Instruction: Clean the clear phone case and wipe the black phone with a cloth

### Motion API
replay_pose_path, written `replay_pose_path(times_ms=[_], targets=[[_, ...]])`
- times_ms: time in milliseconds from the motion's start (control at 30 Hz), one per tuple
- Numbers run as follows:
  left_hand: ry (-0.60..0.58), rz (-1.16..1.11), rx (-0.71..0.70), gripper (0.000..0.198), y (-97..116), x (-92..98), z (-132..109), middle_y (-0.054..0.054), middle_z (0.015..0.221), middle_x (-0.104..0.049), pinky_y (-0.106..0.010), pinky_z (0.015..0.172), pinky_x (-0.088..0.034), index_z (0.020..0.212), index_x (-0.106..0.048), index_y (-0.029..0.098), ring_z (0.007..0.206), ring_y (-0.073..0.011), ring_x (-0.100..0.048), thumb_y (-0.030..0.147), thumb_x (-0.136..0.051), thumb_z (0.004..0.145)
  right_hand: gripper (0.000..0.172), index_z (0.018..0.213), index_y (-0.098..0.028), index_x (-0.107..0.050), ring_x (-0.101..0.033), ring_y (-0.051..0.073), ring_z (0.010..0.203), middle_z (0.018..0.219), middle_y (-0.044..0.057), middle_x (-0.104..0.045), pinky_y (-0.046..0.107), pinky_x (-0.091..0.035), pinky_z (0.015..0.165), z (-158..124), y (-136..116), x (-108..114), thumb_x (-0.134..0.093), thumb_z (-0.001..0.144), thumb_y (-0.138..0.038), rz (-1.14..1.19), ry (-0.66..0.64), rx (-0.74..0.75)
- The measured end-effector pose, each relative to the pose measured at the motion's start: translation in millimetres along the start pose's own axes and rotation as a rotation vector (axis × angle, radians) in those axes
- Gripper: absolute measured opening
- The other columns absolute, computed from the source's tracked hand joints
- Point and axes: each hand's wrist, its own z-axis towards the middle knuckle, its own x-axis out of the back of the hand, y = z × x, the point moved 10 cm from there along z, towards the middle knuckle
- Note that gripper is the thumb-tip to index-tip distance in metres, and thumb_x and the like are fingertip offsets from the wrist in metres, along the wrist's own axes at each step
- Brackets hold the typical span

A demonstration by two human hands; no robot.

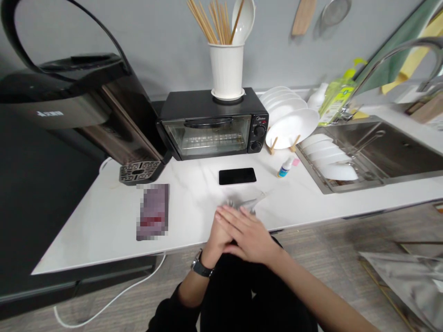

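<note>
Head view only, looking down on the front edge of the white counter. Near the middle of this edge, right hand laid flat over left hand, fingers stretched and close together, pointing to the left. Grip of the right hand wide, closed on nothing. Left hand mostly covered from above; state of its grip: cannot tell. On the left wrist, wristwatch with dark strap.

Just beyond the fingertips, touching them or nearly so, clear wrapper, crumpled, lying on the counter; cannot tell whether held. Behind the wrapper, a bit apart, black phone, flat, screen dark. To the right of the phone, small bottle, white with blue label.

Further back, toaster oven, door closed, and on its top white holder with chopsticks standing in. Right of the oven, plates upright, leaning one behind another, then sink with more plates inside. At far left, big black appliance. In front of it, blurred flat thing on the counter. Under the counter edge, white cable hanging down.
</note>
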Motion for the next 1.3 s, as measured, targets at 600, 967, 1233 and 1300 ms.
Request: replay_pose_path(times_ms=[600,967,1233,1300], targets=[[-0.067,-0.055,-0.054,0.029,5.9,-4.1,-1.6,-0.008,0.07,-0.072,-0.029,0.062,-0.052,0.077,-0.075,0.016,0.067,-0.0224,-0.065,0.038,-0.065,0.093,0.085,0.165,-0.009,-0.024,-0.034,0.031,0.156,0.166,0.02,-0.039,0.054,-0.034,0.125,1.1,10.2,5.4,-0.039,0.104,-0.066,0.052,0.014,-0.07],[-0.075,0.006,-0.061,0.027,8.4,-4.4,-0.1,-0.005,0.067,-0.069,-0.028,0.063,-0.05,0.07,-0.07,0.017,0.062,-0.0191,-0.063,0.023,-0.055,0.092,0.087,0.166,-0.01,-0.02,-0.032,0.032,0.157,0.167,0.02,-0.036,0.06,-0.027,0.126,4.5,25.5,15.7,-0.032,0.104,-0.07,-0.023,0.066,-0.2],[-0.074,-0.019,-0.065,0.028,11.4,-5.0,0.4,-0.003,0.067,-0.068,-0.028,0.065,-0.051,0.068,-0.068,0.017,0.064,-0.0192,-0.061,0.03,-0.063,0.092,0.089,0.163,-0.007,-0.029,-0.047,0.035,0.147,0.153,0.023,-0.055,0.059,-0.031,0.125,5.9,32.3,17.5,-0.035,0.102,-0.072,-0.05,0.085,-0.18],[-0.07,-0.02,-0.06,0.036,11.2,-5.3,0.0,-0.002,0.064,-0.066,-0.028,0.064,-0.05,0.066,-0.067,0.017,0.061,-0.0176,-0.058,0.034,-0.059,0.097,0.086,0.161,-0.006,-0.032,-0.047,0.038,0.147,0.149,0.025,-0.058,0.066,-0.027,0.124,3.6,43.1,25.2,-0.032,0.103,-0.07,-0.1,0.174,-0.3]])
